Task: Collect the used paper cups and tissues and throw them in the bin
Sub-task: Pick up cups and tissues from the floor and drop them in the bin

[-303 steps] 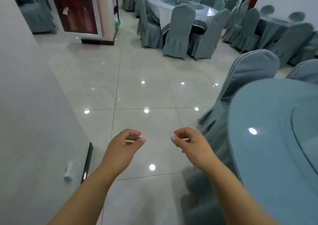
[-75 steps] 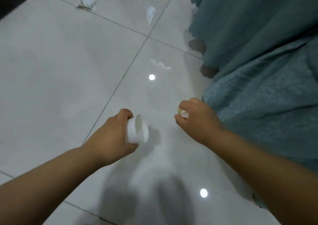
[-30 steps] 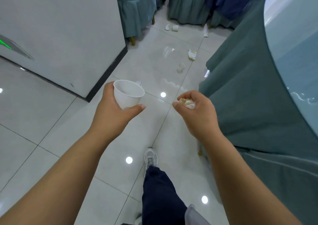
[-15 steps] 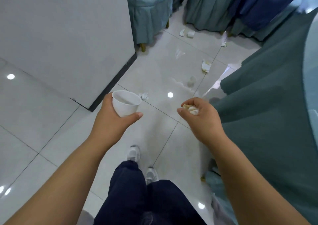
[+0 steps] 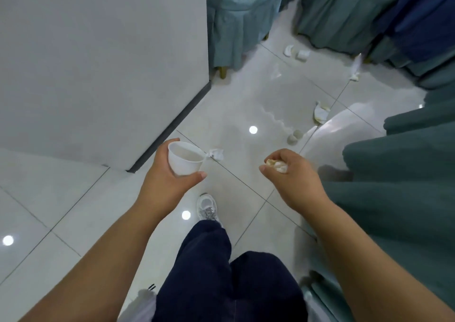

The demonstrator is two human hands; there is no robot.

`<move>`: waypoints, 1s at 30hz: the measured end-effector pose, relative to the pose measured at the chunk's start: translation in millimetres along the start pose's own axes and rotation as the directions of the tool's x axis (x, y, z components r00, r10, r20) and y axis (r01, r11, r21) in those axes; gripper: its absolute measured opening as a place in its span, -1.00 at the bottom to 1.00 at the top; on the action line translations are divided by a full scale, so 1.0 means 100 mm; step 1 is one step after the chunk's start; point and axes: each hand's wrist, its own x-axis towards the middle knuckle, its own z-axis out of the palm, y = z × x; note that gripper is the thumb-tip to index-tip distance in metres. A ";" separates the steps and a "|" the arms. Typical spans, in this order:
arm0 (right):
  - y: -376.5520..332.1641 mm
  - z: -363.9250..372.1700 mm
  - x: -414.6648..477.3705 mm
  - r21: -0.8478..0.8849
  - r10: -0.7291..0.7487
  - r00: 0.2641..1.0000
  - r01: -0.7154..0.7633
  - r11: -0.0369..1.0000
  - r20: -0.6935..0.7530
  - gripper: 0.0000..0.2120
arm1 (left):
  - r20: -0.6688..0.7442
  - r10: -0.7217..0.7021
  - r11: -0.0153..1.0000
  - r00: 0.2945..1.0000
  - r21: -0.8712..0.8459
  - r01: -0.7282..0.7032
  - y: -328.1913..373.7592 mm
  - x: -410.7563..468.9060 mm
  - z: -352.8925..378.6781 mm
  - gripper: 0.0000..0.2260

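The paper cup (image 5: pixel 185 160) in the left hand's (image 5: pixel 167 181) fingers is smooth and matt; the tissue (image 5: pixel 277 166) in the right hand's (image 5: pixel 293 179) fingers, crumpled soft paper. Beyond the fingertips, glossy floor (image 5: pixel 246 95) tile; right of them, a matt cloth tablecloth (image 5: pixel 398 198).

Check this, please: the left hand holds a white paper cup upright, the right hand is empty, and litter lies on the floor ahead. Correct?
Not the right hand: the head view shows it gripping a crumpled tissue. The left hand does hold the white paper cup upright, and litter lies on the floor ahead.
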 end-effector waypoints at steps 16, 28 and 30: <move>0.58 0.61 2.12 -0.162 0.006 0.937 0.054 0.985 0.349 -0.88 | -0.143 -0.200 0.979 0.969 -0.061 0.193 -0.56 1.56 1.02 -0.41; 1.96 1.75 3.66 -0.360 -0.043 0.855 0.263 0.895 0.517 -0.92 | -0.238 -0.349 0.937 0.907 -0.062 0.344 -2.18 2.37 2.12 -0.39; 2.19 2.04 3.85 -0.372 -0.059 0.850 0.291 0.882 0.524 -0.91 | -0.236 -0.336 0.938 0.912 0.008 0.347 -2.49 2.53 2.12 -0.39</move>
